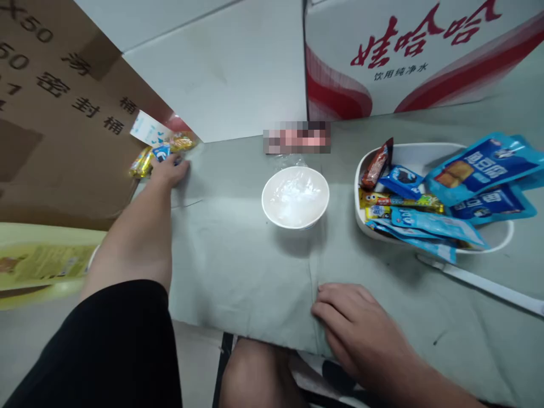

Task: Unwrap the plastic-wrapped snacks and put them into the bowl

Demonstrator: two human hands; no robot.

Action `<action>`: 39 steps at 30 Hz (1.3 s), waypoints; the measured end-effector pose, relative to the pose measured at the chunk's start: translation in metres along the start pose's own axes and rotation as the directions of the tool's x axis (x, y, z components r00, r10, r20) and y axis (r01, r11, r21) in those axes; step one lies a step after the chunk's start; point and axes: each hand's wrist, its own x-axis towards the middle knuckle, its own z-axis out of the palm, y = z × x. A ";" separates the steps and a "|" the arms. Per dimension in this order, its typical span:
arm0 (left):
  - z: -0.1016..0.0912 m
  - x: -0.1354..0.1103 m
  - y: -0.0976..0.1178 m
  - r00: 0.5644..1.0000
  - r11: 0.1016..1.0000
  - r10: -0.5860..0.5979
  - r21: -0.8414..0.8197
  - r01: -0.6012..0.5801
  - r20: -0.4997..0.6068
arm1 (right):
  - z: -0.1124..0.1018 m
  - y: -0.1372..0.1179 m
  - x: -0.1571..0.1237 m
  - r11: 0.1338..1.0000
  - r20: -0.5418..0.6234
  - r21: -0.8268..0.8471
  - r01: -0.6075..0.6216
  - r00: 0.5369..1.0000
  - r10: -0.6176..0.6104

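At the far left of the head view, my left hand (170, 170) is closed at a small blue snack packet (161, 152), its fingertips partly hidden. Yellow-wrapped snacks (142, 162) and a white-and-blue packet (148, 129) lie around it, against the cardboard box. My right hand (351, 320) rests palm down near the table's front edge, fingers loosely bent and holding nothing visible. Between the hands stands a white bowl (295, 198) with clear plastic film in it. To the right, a white basket (505, 235) contains blue snack pouches (480, 170), a brown-red packet (377, 164) and yellow-wrapped sticks (399, 200).
A brown cardboard box (51, 147) borders the left side. White boxes (238, 73), one with red print (340, 93), stand along the back. A blurred-out reddish item (297, 137) lies behind the bowl. A white handle-like strip (484, 283) extends right on the grey-green cloth (221, 272).
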 end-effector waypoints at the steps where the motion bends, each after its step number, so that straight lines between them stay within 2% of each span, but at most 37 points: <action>1: 0.003 -0.003 0.003 1.000 1.000 -0.006 0.019 0.007 -0.017 | 0.000 0.000 0.000 1.000 -0.006 -0.005 0.001 1.000 -0.001; 4: 0.002 -0.018 0.012 0.998 0.990 0.016 0.140 -0.007 -0.064 | -0.001 0.000 -0.002 1.000 -0.002 -0.009 0.007 1.000 -0.007; 6: -0.010 -0.031 0.017 0.996 0.975 0.038 0.220 -0.020 -0.078 | -0.003 0.000 -0.003 1.000 0.030 0.003 0.007 1.000 -0.007; 8: -0.031 -0.046 0.024 0.995 0.960 0.062 0.278 -0.037 -0.082 | -0.004 0.000 -0.003 1.000 0.071 0.023 -0.003 0.997 0.001; 11: -0.072 -0.074 0.039 0.984 0.944 0.145 0.312 -0.105 -0.108 | -0.005 -0.001 -0.004 0.999 0.099 0.048 -0.010 0.995 0.005; 14: -0.109 -0.115 0.057 0.968 0.945 0.213 0.279 -0.171 -0.129 | -0.013 -0.003 -0.004 0.999 0.086 0.050 -0.006 0.996 0.002; 16: -0.120 -0.153 0.066 0.977 0.970 0.201 0.151 -0.189 -0.074 | -0.024 -0.002 -0.008 0.999 0.063 0.049 -0.002 0.998 -0.001; 17: -0.120 -0.176 0.069 0.980 0.981 0.192 0.028 -0.191 -0.041 | -0.032 0.000 -0.011 0.999 0.042 0.051 -0.004 0.999 0.002; 19: -0.106 -0.230 0.072 0.970 0.949 0.221 -0.251 -0.191 0.100 | -0.050 0.006 -0.019 0.998 -0.035 0.051 -0.033 0.999 0.035; 21: -0.075 -0.290 0.072 0.939 0.894 0.267 -0.419 -0.157 0.218 | -0.071 0.016 -0.030 0.994 -0.148 0.057 -0.096 0.984 0.103; 24: -0.013 -0.372 0.075 0.939 0.814 0.313 -0.550 -0.188 0.144 | -0.101 0.033 -0.051 0.971 -0.311 0.105 -0.217 0.920 0.239; 26: 0.026 -0.408 0.084 0.930 0.768 0.341 -0.612 -0.190 0.139 | -0.117 0.045 -0.065 0.945 -0.383 0.074 -0.318 0.866 0.322; 27: 0.041 -0.419 0.090 0.906 0.759 0.379 -0.623 -0.189 0.187 | -0.123 0.050 -0.070 0.927 -0.407 0.021 -0.375 0.844 0.350; 29: 0.064 -0.428 0.107 0.846 0.752 0.454 -0.629 -0.196 0.279 | -0.131 0.062 -0.078 0.877 -0.419 -0.123 -0.464 0.826 0.378; 32: 0.081 -0.423 0.127 0.762 0.759 0.501 -0.631 -0.160 0.410 | -0.132 0.078 -0.083 0.807 -0.354 -0.302 -0.508 0.846 0.399; 36: 0.083 -0.413 0.128 0.715 0.758 0.502 -0.645 -0.093 0.487 | -0.130 0.084 -0.084 0.764 -0.256 -0.408 -0.500 0.866 0.430; 39: 0.078 -0.409 0.120 0.692 0.748 0.527 -0.656 -0.102 0.493 | -0.134 0.066 -0.085 0.802 -0.200 -0.346 -0.487 0.873 0.444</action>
